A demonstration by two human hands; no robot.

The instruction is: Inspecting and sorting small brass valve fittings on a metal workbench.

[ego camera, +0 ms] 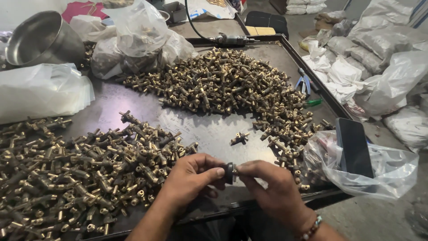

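My left hand (189,178) and my right hand (274,187) meet over the near edge of a dark metal table (209,129). Between their fingertips they pinch one small dark fitting (230,172) with a brass end. A big heap of brass fittings (67,174) lies just left of my left hand. A second, wider heap of brass fittings (227,82) spreads across the far middle and runs down toward my right hand. One single fitting (240,138) lies alone between the heaps.
A clear plastic bag (379,174) with a black phone (353,147) on it hangs over the right table edge. A steel bowl (38,38), plastic sheets (42,91) and filled bags (133,40) sit far left. Blue-handled pliers (304,83) lie far right, filled sacks (379,49) beyond.
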